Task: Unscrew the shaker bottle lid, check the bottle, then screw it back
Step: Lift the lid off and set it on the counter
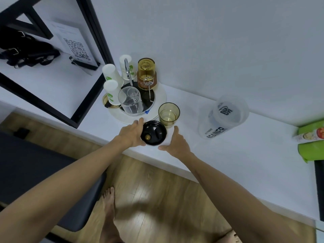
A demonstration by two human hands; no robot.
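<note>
The black shaker lid [153, 133] lies on the white counter [245, 155] near its front edge, off the bottle. My left hand [131, 134] touches the lid's left side with fingers curled around its rim. My right hand [176, 142] rests just right of the lid, fingers spread, holding nothing. The translucent shaker bottle [222, 116] with black lettering stands open on the counter to the right, apart from both hands.
An amber glass [168, 114] stands right behind the lid. A round white tray [161, 97] holds paper cups, a clear glass and an upturned amber glass. Green packaging [310, 142] lies at the right edge. A black frame shelf [91, 32] rises on the left.
</note>
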